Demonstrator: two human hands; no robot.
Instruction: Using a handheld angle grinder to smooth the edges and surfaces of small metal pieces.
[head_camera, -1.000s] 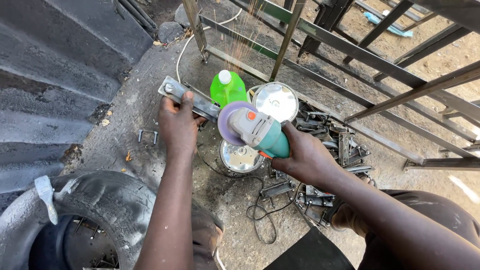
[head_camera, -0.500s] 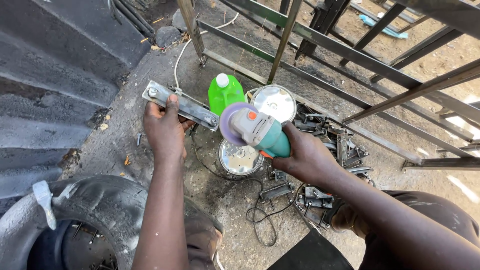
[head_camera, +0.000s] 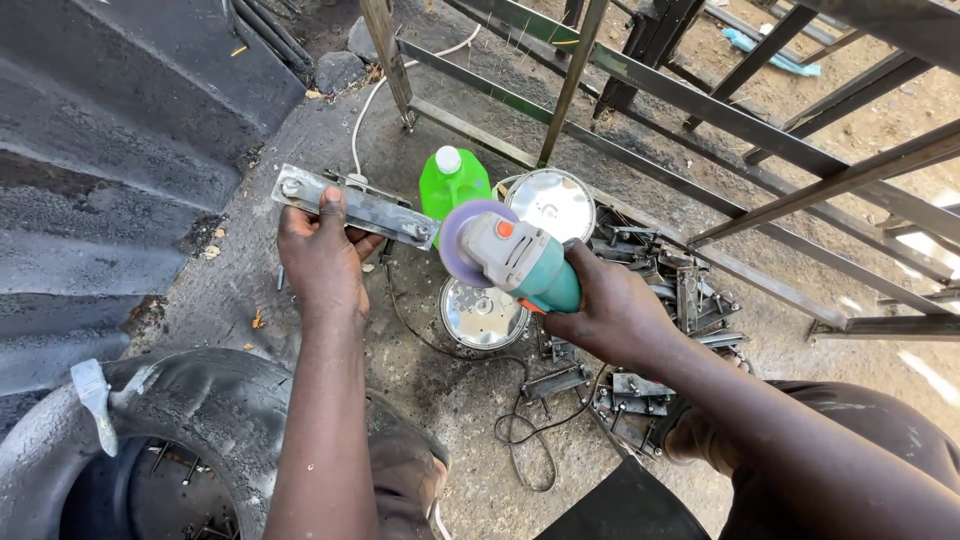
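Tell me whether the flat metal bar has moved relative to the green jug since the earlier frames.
Yes. The flat metal bar in the left hand has shifted left, farther from the green jug.

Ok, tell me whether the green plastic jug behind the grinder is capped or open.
Capped. The green plastic jug stands upright on the ground with a white cap on its neck. How full it is cannot be told.

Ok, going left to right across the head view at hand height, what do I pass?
Left hand holding the flat metal bar → green jug → teal angle grinder → right hand → pile of metal brackets.
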